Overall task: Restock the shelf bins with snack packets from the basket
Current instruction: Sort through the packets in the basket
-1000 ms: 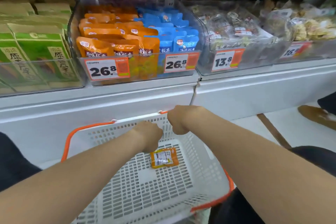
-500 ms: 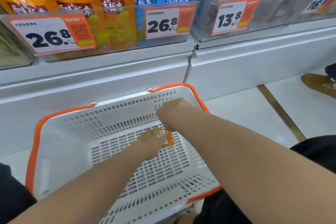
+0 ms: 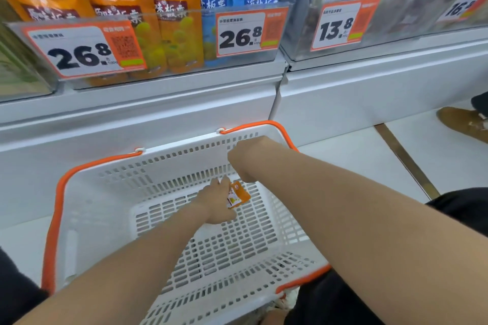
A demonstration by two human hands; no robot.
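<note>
Only one small orange shiny snack packet (image 3: 239,194) is in the white plastic basket w/ holes and orange handles (image 3: 100,214). It sits low, near the far wall. The L hand (image 3: 216,203) has its thumb up and looks to be pinching the packet's near edge. The R hand (image 3: 243,158) hangs just above, knuckles bent. Its fingers are hidden, so can't tell what they do.

What could go wrong: the packet is thin, flat and slippery, so a weak pinch could let it slide out and drop back. A corner could catch in a slot of the basket floor. The clear hard plastic bin (image 3: 184,66) on the shelf is packed w/ big orange puffy pouches (image 3: 118,2), so the packet may not fit and could fall out.
</note>
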